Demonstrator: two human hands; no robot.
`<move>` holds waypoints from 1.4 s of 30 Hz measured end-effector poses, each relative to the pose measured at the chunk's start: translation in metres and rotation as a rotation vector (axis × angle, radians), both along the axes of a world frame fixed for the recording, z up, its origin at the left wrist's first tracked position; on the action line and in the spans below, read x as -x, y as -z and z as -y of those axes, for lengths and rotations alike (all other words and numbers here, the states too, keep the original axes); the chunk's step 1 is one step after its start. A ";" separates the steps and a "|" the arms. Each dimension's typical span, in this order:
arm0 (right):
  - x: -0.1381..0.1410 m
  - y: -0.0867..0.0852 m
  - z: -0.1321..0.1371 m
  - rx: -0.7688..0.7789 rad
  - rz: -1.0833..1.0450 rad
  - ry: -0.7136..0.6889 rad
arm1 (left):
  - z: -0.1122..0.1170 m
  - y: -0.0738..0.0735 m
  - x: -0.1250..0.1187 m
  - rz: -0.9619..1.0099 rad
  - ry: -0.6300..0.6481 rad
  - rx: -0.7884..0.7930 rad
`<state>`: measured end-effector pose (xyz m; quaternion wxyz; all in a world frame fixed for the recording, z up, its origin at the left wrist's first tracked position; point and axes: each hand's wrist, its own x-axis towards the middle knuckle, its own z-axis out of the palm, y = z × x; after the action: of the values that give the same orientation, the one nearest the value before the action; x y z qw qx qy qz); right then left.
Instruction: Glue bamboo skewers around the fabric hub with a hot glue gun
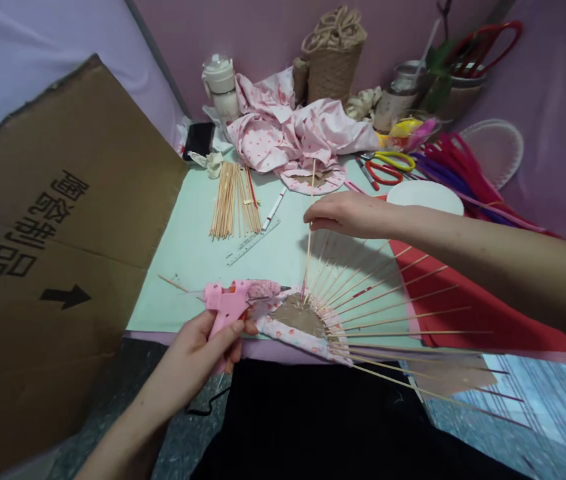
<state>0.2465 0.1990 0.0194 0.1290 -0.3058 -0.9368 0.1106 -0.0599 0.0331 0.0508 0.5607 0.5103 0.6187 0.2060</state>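
Pink-purple drape (243, 27) at back, pale green tabletop (183, 233) below it, big cardboard box (127, 187) at L. Work looks approx half done, at a guess: sticks (413, 319) already fan out along the R side of the fabric-rimmed base (295, 339), which sits at the near table edge just beyond the black-clad lap (313, 413). L part of the rim shows no clear spokes, tho one stick end (171, 283) pokes out L of the pink glue gun (227, 300); can't tell if it's loose or fixed.

L hand (225, 340): fingers wrapped round the gun's handle, nozzle pointing R toward the rim; can't tell if trigger's squeezed. R hand (345, 212): fingertips together, looks like a pinch on an upright stick (308, 257) partway up, its lower end nr the nozzle; touching or not is unclear.

Next out: ruler (253, 243), white marker (275, 209) & a bundle of spare sticks (233, 203) L of the R hand, so plenty of stock left, I'd say. Red sheets (523, 333) lie under some of the fan's tips. Farther back: 2nd fabric-edged disc (290, 185), crumpled floral fabric (307, 130) behind it, scissors (385, 173) to the R; then twine cone (335, 67) & lidded bottle (225, 100).
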 end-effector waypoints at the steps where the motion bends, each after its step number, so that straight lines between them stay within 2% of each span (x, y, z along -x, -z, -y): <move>1: -0.001 0.000 0.000 0.005 -0.004 -0.009 | -0.003 -0.002 -0.001 -0.021 0.019 0.029; 6: -0.007 0.000 0.004 0.038 0.019 -0.010 | -0.018 -0.007 -0.007 -0.140 0.156 0.149; 11: -0.006 -0.001 0.005 0.034 0.055 -0.024 | -0.027 -0.007 -0.006 -0.199 0.266 0.173; 24: -0.013 -0.006 -0.005 -0.001 0.019 0.032 | -0.036 -0.011 -0.008 -0.313 0.373 0.230; 27: -0.022 -0.016 -0.012 -0.047 -0.059 0.071 | -0.037 -0.010 -0.007 -0.317 0.387 0.235; 30: -0.035 -0.034 -0.019 -0.095 -0.151 0.154 | -0.038 -0.010 -0.008 -0.317 0.393 0.229; 34: -0.046 -0.051 -0.023 -0.087 -0.172 0.256 | -0.038 -0.013 -0.010 -0.309 0.402 0.217; 37: -0.045 -0.048 -0.022 -0.086 -0.160 0.250 | -0.038 -0.013 -0.011 -0.328 0.400 0.233; 42: -0.038 -0.035 -0.019 -0.090 -0.160 0.157 | -0.038 -0.013 -0.011 -0.342 0.431 0.222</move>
<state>0.2845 0.2182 0.0549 0.2252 -0.3623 -0.9007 0.0818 -0.0484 0.0713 0.0637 0.5318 0.5925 0.6003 -0.0756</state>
